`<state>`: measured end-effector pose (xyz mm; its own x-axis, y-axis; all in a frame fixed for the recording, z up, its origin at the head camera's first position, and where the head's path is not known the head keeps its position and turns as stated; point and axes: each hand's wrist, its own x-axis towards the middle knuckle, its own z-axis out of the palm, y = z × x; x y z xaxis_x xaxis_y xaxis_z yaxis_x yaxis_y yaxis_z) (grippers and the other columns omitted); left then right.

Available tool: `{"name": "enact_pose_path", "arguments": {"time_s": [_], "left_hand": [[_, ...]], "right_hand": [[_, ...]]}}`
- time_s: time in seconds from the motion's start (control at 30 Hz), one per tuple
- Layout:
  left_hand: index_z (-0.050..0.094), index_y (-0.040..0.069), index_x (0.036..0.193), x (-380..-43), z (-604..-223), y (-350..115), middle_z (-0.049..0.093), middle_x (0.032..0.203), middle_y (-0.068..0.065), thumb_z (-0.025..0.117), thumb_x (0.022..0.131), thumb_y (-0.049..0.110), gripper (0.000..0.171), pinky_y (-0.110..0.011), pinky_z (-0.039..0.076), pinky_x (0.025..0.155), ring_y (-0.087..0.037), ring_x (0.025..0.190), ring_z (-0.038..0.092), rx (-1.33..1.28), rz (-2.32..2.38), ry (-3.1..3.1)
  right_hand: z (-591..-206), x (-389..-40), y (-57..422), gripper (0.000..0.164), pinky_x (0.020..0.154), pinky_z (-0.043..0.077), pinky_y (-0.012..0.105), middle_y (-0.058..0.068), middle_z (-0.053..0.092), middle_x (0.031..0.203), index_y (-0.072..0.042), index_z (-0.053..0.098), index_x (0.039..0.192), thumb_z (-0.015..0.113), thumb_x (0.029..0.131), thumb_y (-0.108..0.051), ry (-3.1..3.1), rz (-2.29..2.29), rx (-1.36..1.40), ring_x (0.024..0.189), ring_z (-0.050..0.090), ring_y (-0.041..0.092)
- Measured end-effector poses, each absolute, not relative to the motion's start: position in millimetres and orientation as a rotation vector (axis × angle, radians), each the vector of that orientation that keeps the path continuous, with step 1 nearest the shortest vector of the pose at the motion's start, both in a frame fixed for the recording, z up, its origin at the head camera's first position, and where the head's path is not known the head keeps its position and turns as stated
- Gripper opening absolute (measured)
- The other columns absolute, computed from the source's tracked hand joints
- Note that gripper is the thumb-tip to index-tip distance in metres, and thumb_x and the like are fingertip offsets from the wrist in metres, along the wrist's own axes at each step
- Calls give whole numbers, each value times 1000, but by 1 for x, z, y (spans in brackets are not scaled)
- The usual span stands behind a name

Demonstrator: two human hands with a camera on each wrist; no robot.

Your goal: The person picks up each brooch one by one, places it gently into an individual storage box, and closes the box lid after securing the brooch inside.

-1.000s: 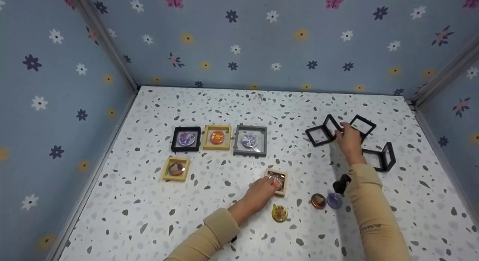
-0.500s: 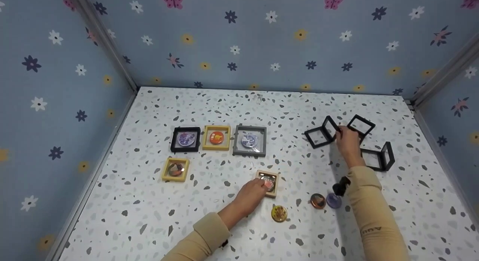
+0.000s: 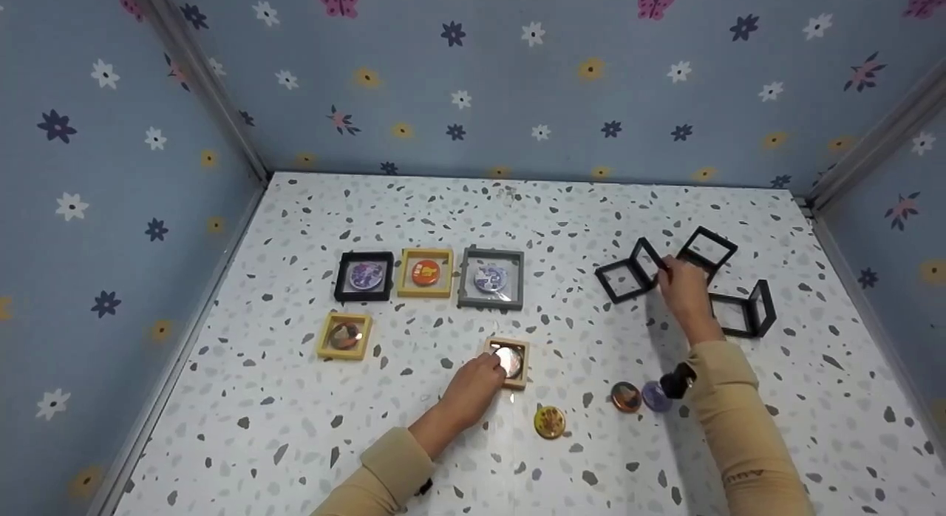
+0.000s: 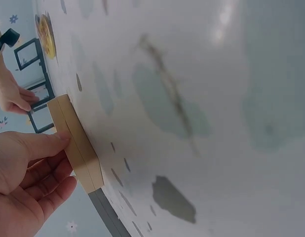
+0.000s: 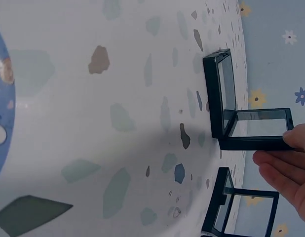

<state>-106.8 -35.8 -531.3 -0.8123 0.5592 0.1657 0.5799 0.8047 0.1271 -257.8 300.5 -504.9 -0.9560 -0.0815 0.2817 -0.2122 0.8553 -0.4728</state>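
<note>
While the left hand (image 3: 471,387) pinches a wood-coloured frame (image 4: 76,143), its thumb on one side and its fingers curled at the other, the right hand (image 3: 686,290) grips the edge of an unfolded black frame (image 5: 253,143) between thumb and fingers. Neither hand is spread wide; both are narrowed on what they hold.

The wood-coloured frame sits at the fingertips of the left hand, to their right, and glare hides much of the round badge (image 3: 510,362) inside it. The unfolded black frame reaches leftward from the right hand, one half down on the speckled table (image 3: 443,213) and the other, gripped half raised. Just beyond the right hand is a second black frame (image 3: 707,248), also unfolded, and to the right of its wrist a third black frame (image 3: 757,313).

Between the forearms lie loose badges: a yellow badge (image 3: 550,422) near the left hand, to its right and closer to the person, and an orange-and-black badge (image 3: 626,397) beside a purple badge (image 3: 655,396), both just left of the right sleeve (image 3: 746,420).

Beyond the left hand runs a row of a grey frame (image 3: 490,304), a yellow frame (image 3: 425,293) and a black-rimmed frame (image 3: 362,296), going leftward, each with a badge inside. Left of that hand, nearer than the row, a smaller yellow frame (image 3: 341,355) holds another badge.
</note>
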Motion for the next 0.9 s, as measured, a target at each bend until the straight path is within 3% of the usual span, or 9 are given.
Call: {"name": "enact_pose_path", "arguments": {"time_s": [0.27,0.4,0.53,0.63,0.9], "left_hand": [[61,3,75,-106,-534,-51,53,79,-5,58,76,-1,5,-27,42,57,-18,68,49,-858,-286,-2800],[63,0,87,-107,-534,-59,55,85,-8,57,77,-3,11,-29,45,61,-20,74,52,-807,-347,-2862],[60,-3,101,-108,-533,-67,58,93,-13,54,82,-1,20,-33,47,73,-24,85,56,-756,-465,-2910],[60,-4,101,-109,-534,-73,59,96,-15,54,82,0,20,-34,47,78,-26,89,56,-730,-510,-2906],[61,-1,99,-109,-535,-92,58,95,-14,62,73,-4,26,-35,47,76,-26,88,55,-674,-462,-2918]], "right_hand": [[-503,-244,295,23,55,45,41,27,60,80,15,56,103,50,86,1,-2786,782,270,64,58,31],[-503,-238,292,21,55,45,41,25,61,78,13,58,101,50,86,1,-2788,771,293,64,57,31],[-503,-232,289,20,54,45,40,23,61,76,12,59,99,51,85,0,-2794,766,311,62,57,29],[-503,-227,286,20,51,44,38,22,61,76,11,59,99,51,86,-1,-2808,785,311,60,57,27],[-503,-213,279,19,50,44,36,19,62,75,9,60,100,53,85,-1,-2805,818,346,56,56,23]]}}
